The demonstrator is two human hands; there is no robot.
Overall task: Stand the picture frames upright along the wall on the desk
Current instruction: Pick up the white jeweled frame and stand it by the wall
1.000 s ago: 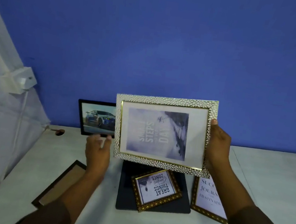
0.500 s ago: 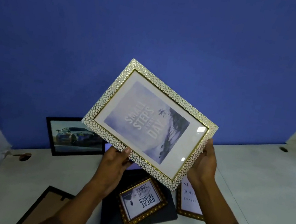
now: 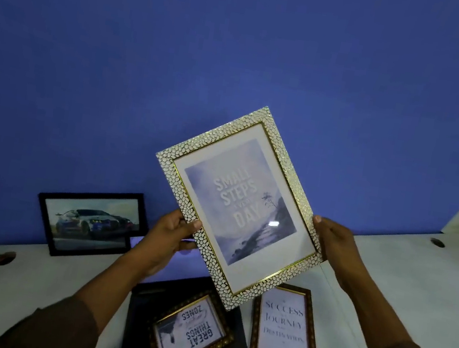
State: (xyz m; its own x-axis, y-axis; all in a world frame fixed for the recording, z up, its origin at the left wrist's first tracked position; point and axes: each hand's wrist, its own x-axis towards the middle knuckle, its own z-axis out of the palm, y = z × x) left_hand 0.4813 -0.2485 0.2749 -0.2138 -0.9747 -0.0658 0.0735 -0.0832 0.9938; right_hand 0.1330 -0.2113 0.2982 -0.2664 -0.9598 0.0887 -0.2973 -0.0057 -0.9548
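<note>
Held frame: white pebble-textured gold-trimmed picture frame [image 3: 240,205], tilted, raised above white desk [image 3: 403,277].
Left hand [image 3: 166,239]: closed on its left edge.
Right hand [image 3: 334,243]: closed on its right edge.
Wall: black-framed car photo [image 3: 90,221] standing upright.

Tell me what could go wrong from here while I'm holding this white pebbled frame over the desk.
1. The white pebble-textured frame with gold trim hangs tilted, pinched only at its edges by the left hand and right hand; a slip could drop it onto the two gold-bordered frames lying below.
2. Setting it against the blue wall might bump the black-framed car picture already standing there.
</note>
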